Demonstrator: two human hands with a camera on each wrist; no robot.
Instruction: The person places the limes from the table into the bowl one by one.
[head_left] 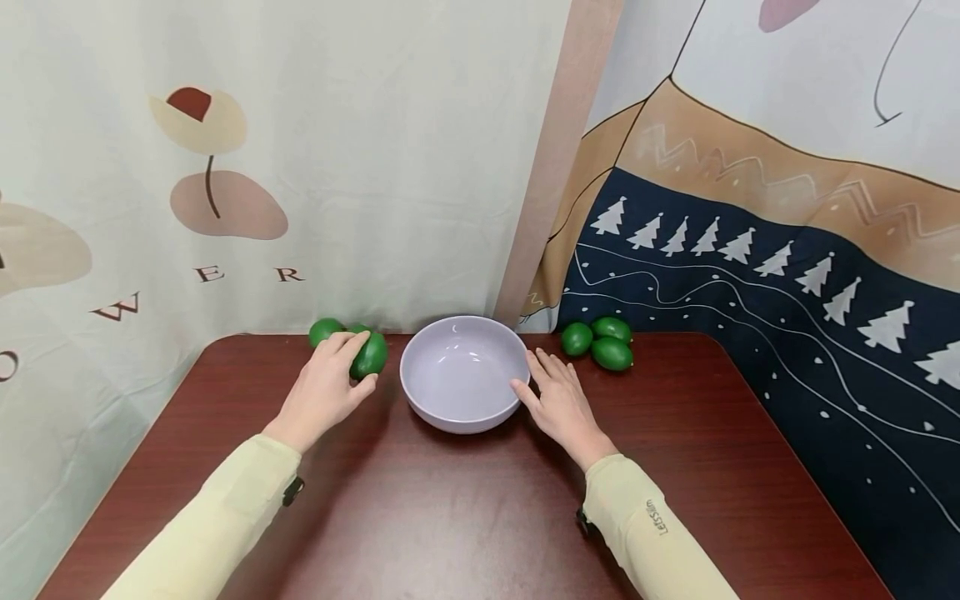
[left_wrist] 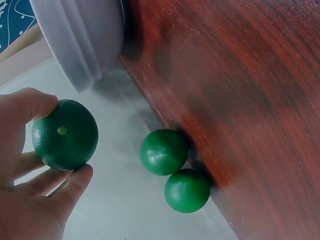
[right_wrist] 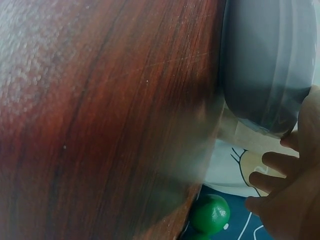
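Note:
My left hand (head_left: 321,382) holds a green lime (head_left: 371,357) between thumb and fingers, raised a little left of the lavender bowl (head_left: 465,387). In the left wrist view the held lime (left_wrist: 67,136) shows its pale stem end, and the bowl's outer wall (left_wrist: 82,37) stands above it. Two more limes, one of them the left lime (head_left: 326,331), lie at the table's back edge beyond that hand. My right hand (head_left: 561,404) rests at the bowl's right rim with its fingers extended. The right wrist view shows those fingertips near the bowl's side (right_wrist: 260,65).
Three limes (head_left: 612,354) sit clustered right of the bowl, near the back edge of the dark red wooden table (head_left: 465,508). A pale printed curtain (head_left: 390,167) hangs behind the table. At the right hangs a navy cloth (head_left: 750,308) with white trees.

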